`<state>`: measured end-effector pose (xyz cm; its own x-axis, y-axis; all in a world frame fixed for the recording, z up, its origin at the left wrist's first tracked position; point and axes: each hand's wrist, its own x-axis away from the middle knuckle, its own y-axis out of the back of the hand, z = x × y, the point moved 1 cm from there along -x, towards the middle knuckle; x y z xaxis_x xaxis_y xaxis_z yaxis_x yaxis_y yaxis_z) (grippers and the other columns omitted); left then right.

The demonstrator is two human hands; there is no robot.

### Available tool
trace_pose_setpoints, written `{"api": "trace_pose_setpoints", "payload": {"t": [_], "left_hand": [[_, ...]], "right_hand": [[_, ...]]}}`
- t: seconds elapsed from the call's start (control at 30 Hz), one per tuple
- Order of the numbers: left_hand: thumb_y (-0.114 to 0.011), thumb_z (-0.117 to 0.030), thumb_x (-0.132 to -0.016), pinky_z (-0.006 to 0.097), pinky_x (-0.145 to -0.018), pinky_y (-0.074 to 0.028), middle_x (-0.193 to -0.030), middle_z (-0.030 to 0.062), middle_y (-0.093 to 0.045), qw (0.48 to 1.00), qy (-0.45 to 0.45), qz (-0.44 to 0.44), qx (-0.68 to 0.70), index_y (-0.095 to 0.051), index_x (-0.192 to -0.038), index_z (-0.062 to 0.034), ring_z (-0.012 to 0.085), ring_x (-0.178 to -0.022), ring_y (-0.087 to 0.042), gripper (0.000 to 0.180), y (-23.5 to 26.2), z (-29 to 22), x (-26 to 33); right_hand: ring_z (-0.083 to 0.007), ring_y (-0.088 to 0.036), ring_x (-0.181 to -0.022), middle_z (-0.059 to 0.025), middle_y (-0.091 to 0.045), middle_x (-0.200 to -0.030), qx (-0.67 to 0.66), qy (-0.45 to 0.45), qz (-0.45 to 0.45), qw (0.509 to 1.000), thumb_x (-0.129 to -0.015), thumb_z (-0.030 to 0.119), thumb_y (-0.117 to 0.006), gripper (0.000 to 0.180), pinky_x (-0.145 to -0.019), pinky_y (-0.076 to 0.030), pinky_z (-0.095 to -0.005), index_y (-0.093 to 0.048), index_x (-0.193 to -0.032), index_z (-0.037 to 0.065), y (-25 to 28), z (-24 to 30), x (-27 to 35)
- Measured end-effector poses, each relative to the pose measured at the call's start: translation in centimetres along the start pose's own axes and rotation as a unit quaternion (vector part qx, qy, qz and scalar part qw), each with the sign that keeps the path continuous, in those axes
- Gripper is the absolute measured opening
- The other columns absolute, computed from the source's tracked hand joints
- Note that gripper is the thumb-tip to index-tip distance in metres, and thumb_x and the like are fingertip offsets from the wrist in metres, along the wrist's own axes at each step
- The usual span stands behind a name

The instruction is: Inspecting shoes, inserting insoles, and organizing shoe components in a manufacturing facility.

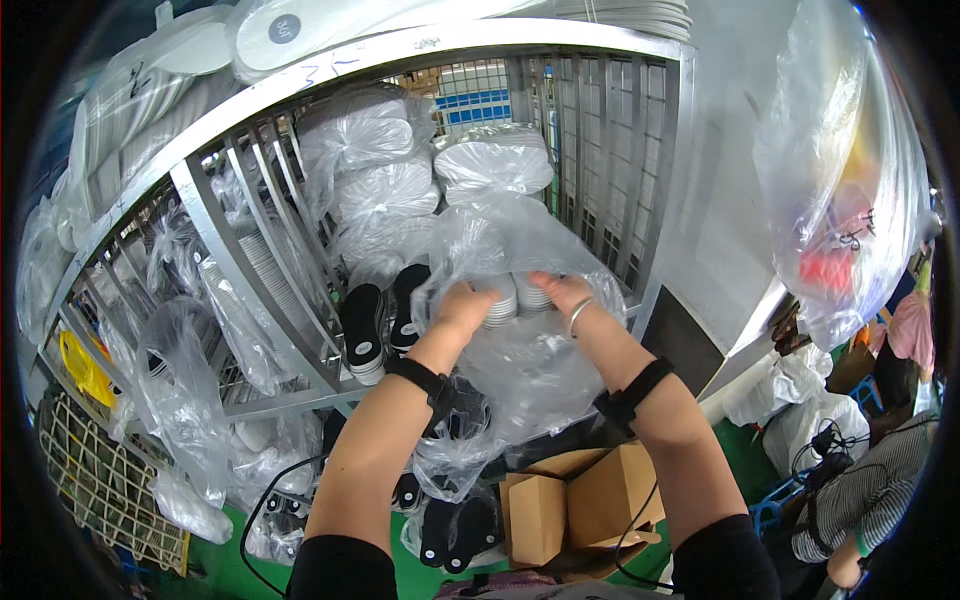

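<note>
A large clear plastic bag (540, 375) lies open in front of me, on the metal rack. Inside its mouth stand stacks of white insoles (500, 305), ends toward me. My left hand (463, 312) is closed on the left side of the stacks, fingers partly hidden by the plastic. My right hand (562, 291) grips their right side, thumb over the near ends. Just left of the bag are stacks of black-topped insoles (363, 325). Behind it, bagged white insoles (492, 165) are piled up.
Silver bars of the metal rack (255, 262) rise at left and back. A cardboard box (610, 490) with raised flaps stands below, beside black insoles (460, 530). At right hangs a filled clear bag (840, 190). Another person in a striped top (870, 490) is at lower right.
</note>
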<state>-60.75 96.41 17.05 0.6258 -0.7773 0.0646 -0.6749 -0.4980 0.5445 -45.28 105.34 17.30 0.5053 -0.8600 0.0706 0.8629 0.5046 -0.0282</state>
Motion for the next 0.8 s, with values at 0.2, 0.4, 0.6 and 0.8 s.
{"api": "trace_pose_setpoints", "payload": {"t": [0.2, 0.4, 0.6, 0.8], "left_hand": [[-0.058, -0.023, -0.077, 0.035, -0.08, -0.041, -0.111, 0.0152, -0.05, 0.941, 0.008, 0.065, 0.332, -0.043, -0.114, 0.0029, 0.0234, -0.101, -0.049, 0.048, -3.2, -2.3, 3.9], [-0.05, -0.032, -0.083, 0.036, -0.079, -0.044, -0.116, 0.0123, -0.046, 0.904, 0.021, 0.189, 0.382, -0.037, -0.12, -0.0023, 0.0213, -0.102, -0.049, 0.05, -3.2, -1.2, 4.1], [-0.055, -0.034, -0.078, 0.035, -0.092, -0.034, -0.121, 0.0174, -0.042, 0.937, 0.013, 0.086, 0.338, -0.038, -0.119, 0.0026, 0.027, -0.109, -0.043, 0.057, -3.8, 0.0, 4.1], [-0.056, -0.033, -0.077, 0.034, -0.088, -0.037, -0.115, 0.0216, -0.046, 0.969, -0.205, -0.122, -0.057, -0.041, -0.115, 0.0054, 0.0306, -0.104, -0.047, 0.056, -3.1, -3.2, 8.3]], "right_hand": [[-0.0203, -0.056, -0.086, -0.0107, -0.059, -0.097, -0.007, -0.046, 0.049, 0.998, -0.068, 0.03, -0.068, 0.049, -0.074, -0.044, -0.0343, -0.054, -0.102, -0.002, 4.4, 0.4, -0.2], [-0.0187, -0.056, -0.081, -0.0089, -0.059, -0.094, -0.013, -0.063, 0.036, 0.997, -0.071, 0.037, -0.063, 0.049, -0.072, -0.045, -0.0313, -0.054, -0.102, 0.0, 3.8, 1.0, 1.0], [-0.0194, -0.055, -0.083, -0.0096, -0.058, -0.096, 0.062, -0.028, 0.008, 0.998, -0.074, 0.037, -0.058, 0.05, -0.074, -0.043, -0.031, -0.052, -0.104, -0.002, 4.7, -1.3, 0.3], [-0.022, -0.053, -0.09, -0.0156, -0.055, -0.101, 0.225, 0.069, -0.038, 0.971, -0.075, 0.036, -0.058, 0.056, -0.076, -0.042, -0.0313, -0.048, -0.106, -0.01, 5.4, -1.1, -0.1]]}}
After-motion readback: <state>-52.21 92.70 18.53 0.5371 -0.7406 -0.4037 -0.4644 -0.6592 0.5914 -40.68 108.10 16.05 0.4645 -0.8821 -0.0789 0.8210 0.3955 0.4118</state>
